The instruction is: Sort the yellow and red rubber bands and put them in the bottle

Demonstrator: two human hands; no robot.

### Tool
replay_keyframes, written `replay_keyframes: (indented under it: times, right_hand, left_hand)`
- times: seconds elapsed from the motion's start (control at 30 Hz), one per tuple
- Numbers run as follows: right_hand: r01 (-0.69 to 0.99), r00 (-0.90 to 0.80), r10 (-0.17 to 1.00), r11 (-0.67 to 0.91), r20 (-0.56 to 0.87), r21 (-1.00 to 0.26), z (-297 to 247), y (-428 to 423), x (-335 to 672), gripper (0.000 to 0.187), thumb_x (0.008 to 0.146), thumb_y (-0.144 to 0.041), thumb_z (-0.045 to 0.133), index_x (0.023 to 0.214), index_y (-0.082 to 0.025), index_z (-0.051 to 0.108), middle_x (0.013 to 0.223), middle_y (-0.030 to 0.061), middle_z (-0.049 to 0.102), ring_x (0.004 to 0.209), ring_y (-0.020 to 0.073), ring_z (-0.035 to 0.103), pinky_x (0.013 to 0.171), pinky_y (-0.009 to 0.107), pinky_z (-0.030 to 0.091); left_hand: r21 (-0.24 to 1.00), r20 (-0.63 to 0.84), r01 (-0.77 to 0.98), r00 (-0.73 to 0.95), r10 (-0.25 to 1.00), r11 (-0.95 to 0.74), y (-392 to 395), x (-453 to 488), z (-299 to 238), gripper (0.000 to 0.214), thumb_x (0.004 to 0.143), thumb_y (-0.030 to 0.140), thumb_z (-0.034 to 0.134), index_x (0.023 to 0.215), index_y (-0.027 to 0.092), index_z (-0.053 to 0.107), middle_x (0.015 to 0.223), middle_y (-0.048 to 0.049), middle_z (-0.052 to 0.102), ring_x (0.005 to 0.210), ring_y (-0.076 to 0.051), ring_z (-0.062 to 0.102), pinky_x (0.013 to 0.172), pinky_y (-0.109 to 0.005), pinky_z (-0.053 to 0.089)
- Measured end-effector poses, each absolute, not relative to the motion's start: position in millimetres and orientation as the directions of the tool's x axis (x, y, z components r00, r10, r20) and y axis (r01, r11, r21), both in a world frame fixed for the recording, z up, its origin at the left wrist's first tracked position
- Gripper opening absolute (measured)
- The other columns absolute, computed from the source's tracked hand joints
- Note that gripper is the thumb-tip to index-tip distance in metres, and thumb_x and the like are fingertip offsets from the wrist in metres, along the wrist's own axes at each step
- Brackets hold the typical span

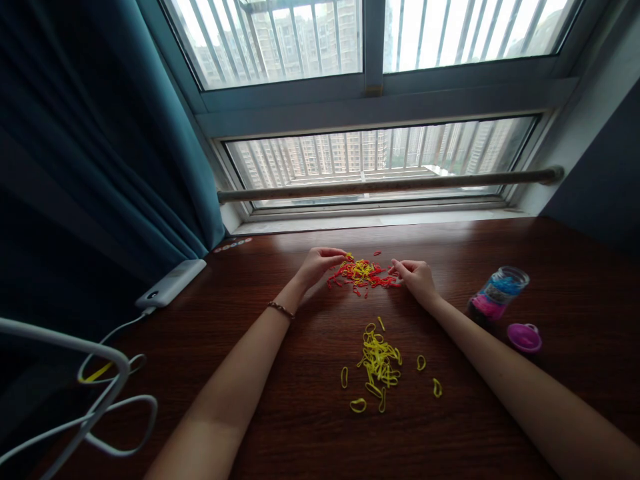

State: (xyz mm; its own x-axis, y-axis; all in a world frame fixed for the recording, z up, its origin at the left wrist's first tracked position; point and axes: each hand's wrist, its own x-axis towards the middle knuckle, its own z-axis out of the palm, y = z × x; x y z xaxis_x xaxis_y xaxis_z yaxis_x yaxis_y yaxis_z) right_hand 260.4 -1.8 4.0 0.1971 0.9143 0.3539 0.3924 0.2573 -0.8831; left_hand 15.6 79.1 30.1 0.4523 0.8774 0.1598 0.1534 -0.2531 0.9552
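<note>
A mixed heap of red and yellow rubber bands [363,271] lies on the dark wooden table between my two hands. At its left edge, my left hand [320,262] is closed in a pinch, with a yellow rubber band [349,255] at the fingertips. My right hand [416,277] is on the heap's right side, thumb and fingers pressed together beside red bands [386,281]; whether anything is between them is too small to tell. Closer to me, between my forearms, is a loose pile of yellow rubber bands [380,360], with several single ones scattered around it.
To the right stands a clear jar [500,293] with blue and pink contents, and a purple lid [525,338] lies near it. A white power strip [171,284] and looping white cables [120,380] are at the left, beside a blue curtain [170,153]. A window is behind the table.
</note>
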Motion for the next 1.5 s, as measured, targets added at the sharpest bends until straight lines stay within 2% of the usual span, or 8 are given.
replay_keyframes:
  times: [0.23, 0.57, 0.7, 0.8, 0.87, 1.0, 1.2, 1.5]
  right_hand:
    - [0.676, 0.035, 0.879, 0.330, 0.475, -0.659, 2, -5, 255, 0.036, 0.080, -0.043, 0.047, 0.065, -0.018, 0.069, 0.059, 0.0034, 0.065, 0.052, 0.0141, 0.054, 0.053, 0.024, 0.036]
    - [0.919, 0.204, 0.846, 0.008, 0.492, -0.394, 3, -10, 258, 0.044, 0.085, -0.044, 0.038, 0.058, -0.019, 0.063, 0.057, 0.0062, 0.061, 0.054, 0.0160, 0.052, 0.052, 0.027, 0.027]
    - [0.908, 0.104, 0.834, 0.143, 0.542, -0.394, 3, -9, 257, 0.027, 0.082, -0.039, 0.048, 0.072, -0.023, 0.067, 0.068, 0.0034, 0.064, 0.068, 0.0174, 0.052, 0.059, 0.026, 0.033]
    - [0.871, -0.055, 0.847, 0.299, 0.528, -0.389, 1, -8, 255, 0.016, 0.078, -0.035, 0.056, 0.073, -0.024, 0.067, 0.075, 0.0008, 0.065, 0.074, 0.0173, 0.050, 0.066, 0.026, 0.036]
    - [0.868, -0.085, 0.863, 0.309, 0.498, -0.388, -2, -6, 254, 0.014, 0.074, -0.036, 0.061, 0.071, -0.025, 0.068, 0.075, 0.0011, 0.065, 0.074, 0.0177, 0.048, 0.066, 0.027, 0.036]
    - [0.865, -0.092, 0.889, 0.294, 0.448, -0.407, -8, -2, 255, 0.013, 0.071, -0.037, 0.064, 0.070, -0.024, 0.067, 0.075, 0.0020, 0.063, 0.072, 0.0178, 0.046, 0.065, 0.027, 0.036]
    - [0.841, -0.090, 0.894, 0.304, 0.438, -0.448, -10, 1, 256, 0.010, 0.073, -0.032, 0.063, 0.069, -0.022, 0.065, 0.077, 0.0028, 0.063, 0.076, 0.0186, 0.046, 0.068, 0.028, 0.037]
    - [0.736, 0.112, 0.898, 0.213, 0.426, -0.642, -13, 7, 262, 0.013, 0.076, -0.028, 0.052, 0.075, -0.019, 0.062, 0.071, 0.0033, 0.063, 0.070, 0.0173, 0.055, 0.066, 0.028, 0.040]
  left_hand:
    - [0.959, -0.219, 0.274, 0.875, 0.432, -0.070, 53, 29, 49, 0.025, 0.061, 0.022, 0.073, 0.083, 0.011, 0.068, 0.077, -0.0067, 0.068, 0.068, -0.014, 0.063, 0.066, -0.024, 0.049]
    - [0.938, -0.346, 0.347, 0.932, 0.110, 0.006, 25, 53, 60, 0.033, 0.069, 0.032, 0.067, 0.095, 0.012, 0.065, 0.088, -0.0086, 0.067, 0.075, -0.018, 0.065, 0.068, -0.026, 0.052]
    - [0.922, -0.385, 0.385, 0.923, -0.006, 0.043, 22, 53, 63, 0.038, 0.071, 0.035, 0.065, 0.102, 0.014, 0.062, 0.103, -0.0099, 0.064, 0.085, -0.020, 0.064, 0.074, -0.028, 0.052]
    - [0.926, -0.376, 0.378, 0.922, 0.086, 0.001, 30, 48, 62, 0.039, 0.072, 0.036, 0.064, 0.104, 0.015, 0.061, 0.100, -0.0096, 0.064, 0.077, -0.017, 0.065, 0.067, -0.026, 0.052]
    - [0.937, -0.281, 0.335, 0.894, 0.350, -0.103, 43, 43, 55, 0.035, 0.074, 0.036, 0.061, 0.102, 0.014, 0.061, 0.090, -0.0090, 0.066, 0.064, -0.013, 0.063, 0.058, -0.023, 0.050]
    - [0.757, 0.257, 0.471, 0.423, 0.869, -0.453, 77, 28, 28, 0.028, 0.082, 0.031, 0.047, 0.093, 0.011, 0.062, 0.077, -0.0082, 0.066, 0.060, -0.013, 0.060, 0.055, -0.025, 0.050]
    - [0.569, 0.398, 0.592, 0.409, 0.821, -0.571, 103, 5, -5, 0.028, 0.078, 0.019, 0.049, 0.104, 0.017, 0.059, 0.113, -0.0093, 0.058, 0.114, -0.023, 0.046, 0.101, -0.042, 0.031]
    - [0.330, 0.242, 0.722, 0.558, 0.794, -0.608, 104, 8, -13, 0.036, 0.088, 0.030, 0.034, 0.122, 0.028, 0.046, 0.129, -0.0044, 0.047, 0.129, -0.025, 0.025, 0.100, -0.059, 0.013]
